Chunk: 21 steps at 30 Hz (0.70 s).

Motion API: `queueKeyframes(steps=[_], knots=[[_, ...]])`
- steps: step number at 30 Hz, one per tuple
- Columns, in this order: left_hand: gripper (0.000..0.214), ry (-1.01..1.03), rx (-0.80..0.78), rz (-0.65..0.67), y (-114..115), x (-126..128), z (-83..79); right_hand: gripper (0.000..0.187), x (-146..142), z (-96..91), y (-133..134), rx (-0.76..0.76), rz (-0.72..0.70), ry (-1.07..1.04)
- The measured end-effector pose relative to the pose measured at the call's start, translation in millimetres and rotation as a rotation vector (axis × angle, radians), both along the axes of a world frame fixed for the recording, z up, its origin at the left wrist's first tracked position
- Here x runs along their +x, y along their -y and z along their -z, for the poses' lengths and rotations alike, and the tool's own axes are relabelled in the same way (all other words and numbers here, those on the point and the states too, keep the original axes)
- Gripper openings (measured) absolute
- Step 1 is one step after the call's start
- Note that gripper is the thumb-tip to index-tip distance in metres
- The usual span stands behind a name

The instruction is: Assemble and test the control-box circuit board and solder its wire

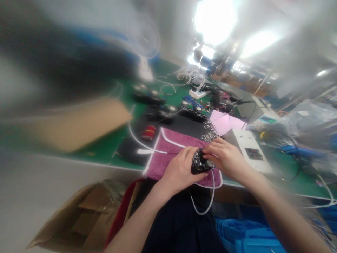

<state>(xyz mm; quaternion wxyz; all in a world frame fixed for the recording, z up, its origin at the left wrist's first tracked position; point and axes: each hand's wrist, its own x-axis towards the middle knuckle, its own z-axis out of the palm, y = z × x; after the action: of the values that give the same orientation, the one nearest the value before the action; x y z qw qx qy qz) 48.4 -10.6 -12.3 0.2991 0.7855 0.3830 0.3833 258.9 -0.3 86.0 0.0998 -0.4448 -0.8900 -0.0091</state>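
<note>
an open brown cardboard box sits below the green table; on a magenta white-edged towel at the table's near edge, the left hand grasps a small black electronic module; the right hand grips its right side; a flat white box lies just beyond.

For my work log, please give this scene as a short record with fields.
left hand: grips the black device from its left side
right hand: touches the top edge of the black device
under hands: pink towel on green bench
near: small metal parts, pink paper, white box
below bench: cardboard box, blue crates
</note>
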Motion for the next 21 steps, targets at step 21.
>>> queueKeyframes(steps=[21], knots=[[0.072, -0.21, 0.089, -0.04, -10, -7, 17.0, 0.046, 236, 41.8, 95, 0.353, 1.069, -0.241]])
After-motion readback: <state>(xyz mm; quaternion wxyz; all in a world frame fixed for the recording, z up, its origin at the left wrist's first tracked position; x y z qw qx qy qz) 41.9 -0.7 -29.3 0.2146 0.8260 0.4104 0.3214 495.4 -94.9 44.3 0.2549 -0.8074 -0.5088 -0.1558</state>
